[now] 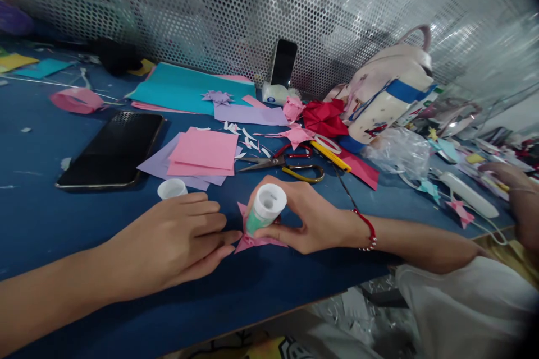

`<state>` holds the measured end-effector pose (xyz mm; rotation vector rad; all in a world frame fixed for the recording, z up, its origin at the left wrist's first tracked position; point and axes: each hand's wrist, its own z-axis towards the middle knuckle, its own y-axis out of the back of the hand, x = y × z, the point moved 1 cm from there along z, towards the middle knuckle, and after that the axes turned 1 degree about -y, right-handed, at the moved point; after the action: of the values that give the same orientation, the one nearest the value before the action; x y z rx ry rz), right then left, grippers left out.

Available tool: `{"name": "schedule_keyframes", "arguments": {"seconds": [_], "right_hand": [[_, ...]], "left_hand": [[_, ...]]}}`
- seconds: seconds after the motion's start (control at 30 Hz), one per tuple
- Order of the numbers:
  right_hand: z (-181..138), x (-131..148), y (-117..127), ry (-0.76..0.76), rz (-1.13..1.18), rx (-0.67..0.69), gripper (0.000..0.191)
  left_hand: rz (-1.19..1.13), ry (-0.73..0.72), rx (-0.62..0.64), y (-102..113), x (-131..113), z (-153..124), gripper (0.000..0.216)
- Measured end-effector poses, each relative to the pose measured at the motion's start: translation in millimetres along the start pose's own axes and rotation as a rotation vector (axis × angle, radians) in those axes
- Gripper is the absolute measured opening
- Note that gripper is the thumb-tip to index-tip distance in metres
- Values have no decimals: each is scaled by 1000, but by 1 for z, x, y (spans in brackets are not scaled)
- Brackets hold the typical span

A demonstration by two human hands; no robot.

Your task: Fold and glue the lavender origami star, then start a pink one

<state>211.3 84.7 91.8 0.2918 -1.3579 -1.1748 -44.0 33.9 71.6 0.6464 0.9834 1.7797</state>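
Observation:
My right hand (301,219) is closed round an uncapped glue stick (265,208), its white open end pointing up. Under it a folded pink paper piece (252,241) lies on the blue table (50,219). My left hand (177,244) rests flat with fingers stretched out, its fingertips pressing the left edge of that pink piece. The white glue cap (172,188) stands just beyond my left hand.
A black phone (113,148) lies at the left. Pink and lilac paper sheets (202,154), scissors (286,165), a yellow cutter (330,156), teal paper (185,87), red folded paper (324,116), a propped phone (283,63) and a bag (387,95) fill the middle. Another person's hand (509,176) works at right.

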Motion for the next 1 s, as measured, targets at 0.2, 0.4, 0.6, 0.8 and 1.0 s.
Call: {"name": "schedule_keyframes", "arguments": {"seconds": [0.2, 0.4, 0.6, 0.8, 1.0], "right_hand": [[-3, 5, 2, 10, -9, -1, 25], [-7, 7, 1, -34, -20, 32, 26], [-10, 7, 0, -34, 31, -5, 26], [-10, 2, -2, -34, 10, -78, 29], [-13, -1, 0, -26, -19, -134, 24]], "left_hand": [[14, 54, 13, -1, -1, 2, 41], [2, 56, 7, -4, 0, 2, 37], [-27, 51, 15, -4, 1, 2, 40], [-34, 45, 43, -5, 3, 0, 40], [-17, 53, 76, -4, 3, -3, 42]]}}
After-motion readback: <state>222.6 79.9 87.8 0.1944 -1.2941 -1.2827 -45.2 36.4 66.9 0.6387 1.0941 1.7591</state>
